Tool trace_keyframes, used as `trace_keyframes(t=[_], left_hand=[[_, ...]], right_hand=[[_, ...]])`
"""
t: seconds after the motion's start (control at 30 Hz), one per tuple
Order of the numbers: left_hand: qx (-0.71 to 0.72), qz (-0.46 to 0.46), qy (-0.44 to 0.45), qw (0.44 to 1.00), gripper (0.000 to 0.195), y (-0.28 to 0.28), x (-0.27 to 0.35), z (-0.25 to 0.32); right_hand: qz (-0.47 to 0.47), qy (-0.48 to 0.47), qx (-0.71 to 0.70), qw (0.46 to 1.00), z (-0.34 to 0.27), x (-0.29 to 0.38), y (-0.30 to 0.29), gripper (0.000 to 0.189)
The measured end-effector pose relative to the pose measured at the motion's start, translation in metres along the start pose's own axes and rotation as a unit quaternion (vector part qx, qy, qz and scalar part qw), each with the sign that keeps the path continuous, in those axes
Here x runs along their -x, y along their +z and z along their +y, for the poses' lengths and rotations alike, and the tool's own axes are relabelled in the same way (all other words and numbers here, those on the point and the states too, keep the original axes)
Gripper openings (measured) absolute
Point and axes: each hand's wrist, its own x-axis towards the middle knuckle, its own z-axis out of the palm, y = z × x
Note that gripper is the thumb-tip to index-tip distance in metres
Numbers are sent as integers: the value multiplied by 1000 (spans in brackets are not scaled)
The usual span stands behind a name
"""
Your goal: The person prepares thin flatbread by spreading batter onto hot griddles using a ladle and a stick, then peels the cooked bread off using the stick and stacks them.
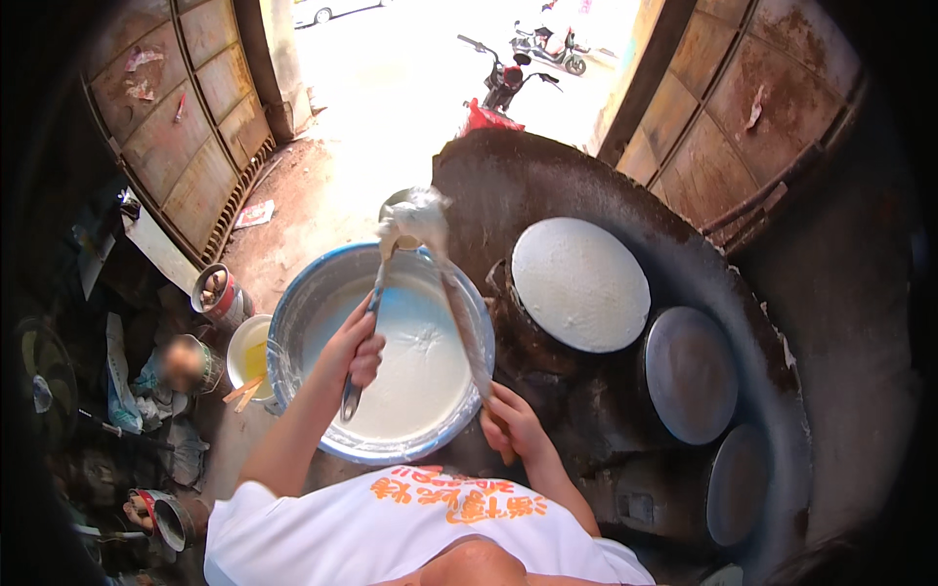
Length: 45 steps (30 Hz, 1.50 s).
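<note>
Below the hands sits a wide blue-rimmed basin (381,460) holding white batter (410,381). My left hand (365,350) is closed round the handle of a ladle (401,212), whose bowl is raised beyond the basin's far rim. With my right hand (513,421) I grip the lower end of a long wooden stick (462,315). The stick's far end meets the ladle, and both tips are coated in white batter and blurred. To the right, a round griddle (580,284) bears a spread white layer.
Two more round griddles (691,375) (739,485) stand along the curved dark stove top (542,165). At the left are a white bucket (238,351) with yellow liquid and wooden sticks, and a can (221,293). Rusty metal doors flank the opening, with a scooter (506,80) outside.
</note>
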Motion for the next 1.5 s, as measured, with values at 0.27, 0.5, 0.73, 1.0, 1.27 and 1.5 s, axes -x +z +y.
trace_keyframes(t=[0.27, 0.5, 0.73, 1.0, 1.27, 1.5], left_hand=[[24, -102, -211, 972, 44, 50, -48, -46], [176, -213, -469, 839, 29, 188, -88, -178], [231, -166, -738, 611, 33, 362, -45, -420], [144, -174, -771, 595, 29, 399, -84, -632], [-202, -231, -631, 712, 36, 397, -89, -765], [-538, -422, -404, 608, 65, 405, -125, -792]], right_hand=[[99, -170, -9, 980, -1, 78, -11, 34], [386, -359, 74, 846, 20, 198, -7, 38], [776, -435, 344, 300, 48, 327, -101, 34], [737, -376, -143, 542, 150, 478, -140, 35], [738, -493, -256, 384, 123, 501, -260, 40], [903, -310, 10, 298, 105, 521, -267, 43]])
